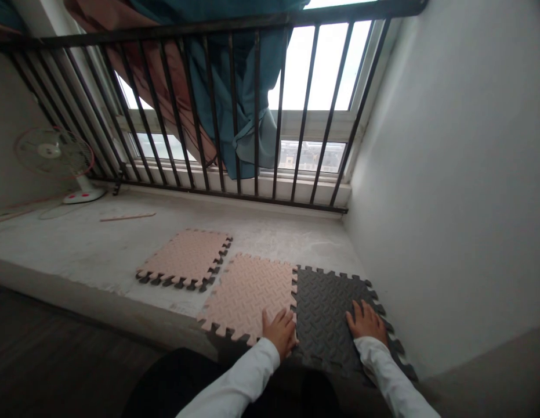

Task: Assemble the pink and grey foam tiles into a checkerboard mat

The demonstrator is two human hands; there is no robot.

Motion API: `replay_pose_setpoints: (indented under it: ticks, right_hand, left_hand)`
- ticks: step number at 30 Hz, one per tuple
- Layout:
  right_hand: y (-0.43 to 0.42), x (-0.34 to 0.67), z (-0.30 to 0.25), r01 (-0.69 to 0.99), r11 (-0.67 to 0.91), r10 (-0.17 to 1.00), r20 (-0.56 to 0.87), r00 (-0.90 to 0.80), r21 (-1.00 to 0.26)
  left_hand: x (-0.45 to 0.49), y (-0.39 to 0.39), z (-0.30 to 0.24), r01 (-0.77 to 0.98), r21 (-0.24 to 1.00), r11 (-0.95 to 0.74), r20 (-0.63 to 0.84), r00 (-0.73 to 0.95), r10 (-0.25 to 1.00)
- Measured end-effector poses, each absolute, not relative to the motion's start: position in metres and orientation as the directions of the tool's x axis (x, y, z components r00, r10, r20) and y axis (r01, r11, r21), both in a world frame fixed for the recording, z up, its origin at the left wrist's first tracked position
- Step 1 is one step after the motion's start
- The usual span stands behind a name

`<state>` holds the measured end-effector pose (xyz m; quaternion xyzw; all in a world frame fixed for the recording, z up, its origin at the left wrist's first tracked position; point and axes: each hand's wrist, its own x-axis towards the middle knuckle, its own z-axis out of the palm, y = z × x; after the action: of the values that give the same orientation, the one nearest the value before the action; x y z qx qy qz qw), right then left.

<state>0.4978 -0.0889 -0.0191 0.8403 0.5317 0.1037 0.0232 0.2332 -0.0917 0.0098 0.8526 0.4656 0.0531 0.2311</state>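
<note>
My left hand (280,332) rests palm down on the near right corner of a pink foam floor tile (252,293), its thumb apart and its fingers slightly bent by the seam. Beside that tile, on the right, lies a black foam tile (324,316); their toothed edges meet, though my fingers hide the near end of the joint. My right hand (368,323) is spread flat on the right part of the black tile, near the wall. Farther left sits a separate pile of foam tiles (189,255), pink on top with dark teeth showing beneath.
The tiles lie on a raised pale ledge (122,255) with a drop to a dark floor (47,342). A white wall (452,203) bounds the right. Behind are a black metal railing (235,194), curtains (252,116) and a window. A fan (80,188) and thin stick (128,217) are left.
</note>
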Motion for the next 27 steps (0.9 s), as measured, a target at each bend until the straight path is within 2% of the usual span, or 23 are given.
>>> replay_pose_setpoints:
  ticks: [5,11,15,19,23,27]
  right_hand:
    - [-0.089,0.498,-0.022,0.891,-0.428,0.9,0.165,0.405,0.15]
    - [-0.089,0.5,-0.026,0.891,-0.419,0.901,0.199,0.385,0.173]
    - [-0.089,0.5,-0.027,0.895,-0.409,0.904,0.209,0.372,0.176]
    - [-0.089,0.5,-0.031,0.891,-0.421,0.895,0.234,0.379,0.169]
    - [-0.088,0.502,-0.036,0.892,-0.422,0.893,0.247,0.377,0.164]
    - [-0.087,0.506,-0.04,0.904,-0.403,0.902,0.233,0.364,0.146]
  left_hand:
    - [0.238,-0.094,0.001,0.786,0.439,-0.436,-0.125,0.534,0.836]
    - [0.237,-0.097,0.004,0.77,0.327,-0.547,-0.119,0.608,0.785]
    - [0.238,-0.097,0.006,0.769,0.31,-0.558,-0.157,0.621,0.768]
    - [0.244,-0.092,0.009,0.787,0.337,-0.516,-0.219,0.599,0.77]
    - [0.257,-0.061,0.016,0.837,0.377,-0.396,-0.328,0.52,0.788]
    - [0.271,-0.012,0.014,0.888,0.311,-0.34,-0.207,0.412,0.887]
